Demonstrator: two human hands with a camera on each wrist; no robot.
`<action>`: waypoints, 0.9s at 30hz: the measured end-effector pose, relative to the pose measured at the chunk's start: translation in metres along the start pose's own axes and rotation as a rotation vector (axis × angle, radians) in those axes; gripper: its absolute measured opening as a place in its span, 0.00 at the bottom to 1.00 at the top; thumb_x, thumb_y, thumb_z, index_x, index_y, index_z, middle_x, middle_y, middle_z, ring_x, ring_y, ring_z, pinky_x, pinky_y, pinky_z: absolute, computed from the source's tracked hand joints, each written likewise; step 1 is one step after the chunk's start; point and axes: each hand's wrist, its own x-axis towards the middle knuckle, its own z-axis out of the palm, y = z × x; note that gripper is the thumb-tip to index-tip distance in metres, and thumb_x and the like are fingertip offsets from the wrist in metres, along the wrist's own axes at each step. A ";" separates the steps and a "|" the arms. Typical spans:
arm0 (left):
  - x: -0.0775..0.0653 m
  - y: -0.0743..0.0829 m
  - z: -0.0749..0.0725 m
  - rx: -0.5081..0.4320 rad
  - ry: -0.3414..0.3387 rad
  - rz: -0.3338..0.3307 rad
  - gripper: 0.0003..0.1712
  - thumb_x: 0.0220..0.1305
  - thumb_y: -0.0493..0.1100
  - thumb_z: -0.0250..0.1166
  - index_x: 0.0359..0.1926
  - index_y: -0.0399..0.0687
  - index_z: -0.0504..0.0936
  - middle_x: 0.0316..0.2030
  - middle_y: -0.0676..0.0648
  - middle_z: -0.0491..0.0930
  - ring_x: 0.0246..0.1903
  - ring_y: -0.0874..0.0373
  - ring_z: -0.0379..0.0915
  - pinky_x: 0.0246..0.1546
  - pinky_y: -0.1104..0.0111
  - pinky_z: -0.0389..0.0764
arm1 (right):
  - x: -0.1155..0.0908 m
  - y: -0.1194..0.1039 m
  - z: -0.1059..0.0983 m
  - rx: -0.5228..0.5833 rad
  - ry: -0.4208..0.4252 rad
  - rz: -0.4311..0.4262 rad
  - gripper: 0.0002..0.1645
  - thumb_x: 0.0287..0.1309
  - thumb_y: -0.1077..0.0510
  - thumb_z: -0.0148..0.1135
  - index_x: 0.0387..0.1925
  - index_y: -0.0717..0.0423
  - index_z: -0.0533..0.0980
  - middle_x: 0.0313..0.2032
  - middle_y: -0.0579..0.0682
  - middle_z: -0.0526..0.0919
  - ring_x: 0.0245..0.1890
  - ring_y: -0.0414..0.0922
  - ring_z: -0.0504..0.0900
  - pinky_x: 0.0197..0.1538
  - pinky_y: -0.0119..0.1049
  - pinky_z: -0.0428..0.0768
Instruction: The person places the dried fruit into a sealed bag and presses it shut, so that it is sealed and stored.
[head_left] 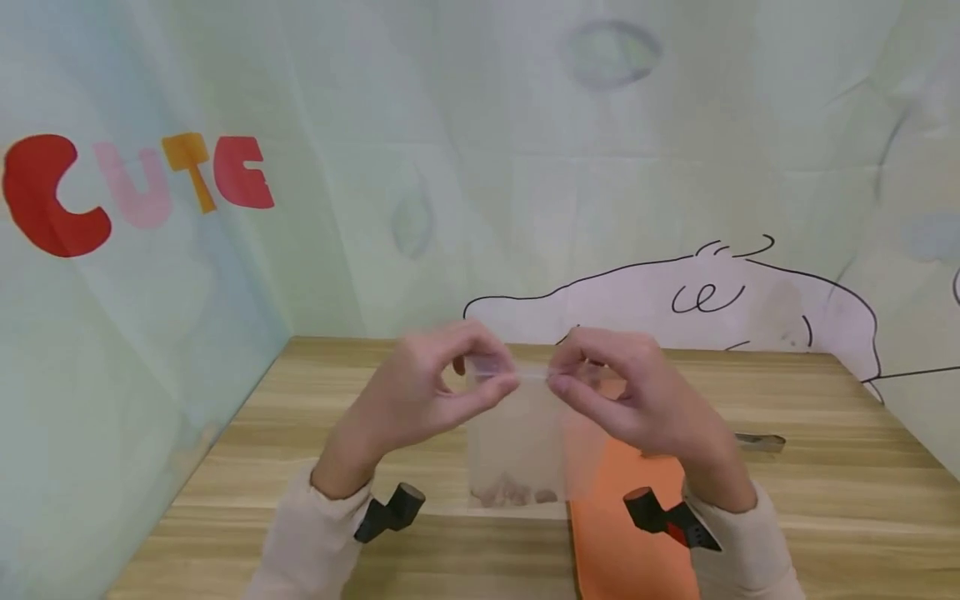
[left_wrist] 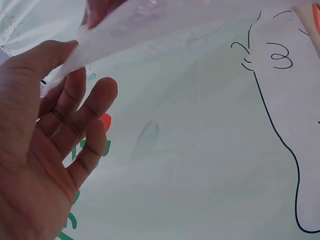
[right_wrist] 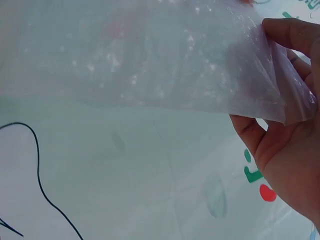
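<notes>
A translucent plastic zip bag [head_left: 516,442] hangs upright in front of me, with several brownish pieces [head_left: 504,490] along its bottom. My left hand [head_left: 423,387] pinches its top edge between thumb and forefinger, left of the middle. On the other side, my right hand [head_left: 637,392] pinches the same edge, a short gap away. The left wrist view shows the bag's film [left_wrist: 145,30] between thumb and fingers, the other fingers loosely bent. In the right wrist view the film [right_wrist: 165,65] bunches into folds at the thumb and fingers.
An orange board [head_left: 630,533] lies on the wooden table [head_left: 255,492], partly behind the bag and under the right forearm. A slim metal tool [head_left: 763,442] pokes out right of the right wrist. Printed cloth [head_left: 450,167] hangs behind and along the sides.
</notes>
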 end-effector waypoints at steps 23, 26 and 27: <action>-0.003 -0.005 -0.003 -0.076 -0.026 -0.061 0.09 0.59 0.30 0.68 0.32 0.48 0.81 0.26 0.57 0.78 0.27 0.66 0.72 0.26 0.70 0.73 | 0.002 -0.005 0.001 -0.228 0.047 -0.066 0.06 0.70 0.58 0.59 0.34 0.51 0.78 0.30 0.39 0.80 0.29 0.34 0.76 0.34 0.27 0.76; -0.001 -0.005 0.000 -0.055 -0.009 -0.005 0.08 0.59 0.29 0.67 0.32 0.46 0.81 0.27 0.55 0.79 0.27 0.65 0.72 0.26 0.71 0.74 | 0.002 -0.006 0.001 -0.226 0.035 -0.053 0.06 0.63 0.65 0.62 0.34 0.50 0.77 0.30 0.38 0.79 0.29 0.34 0.75 0.33 0.26 0.74; 0.000 -0.005 0.001 -0.044 -0.003 0.015 0.07 0.59 0.30 0.66 0.32 0.46 0.80 0.27 0.55 0.79 0.27 0.65 0.73 0.26 0.72 0.73 | 0.002 -0.006 0.002 -0.225 0.033 -0.054 0.08 0.61 0.68 0.62 0.34 0.50 0.76 0.29 0.38 0.78 0.29 0.34 0.75 0.32 0.27 0.74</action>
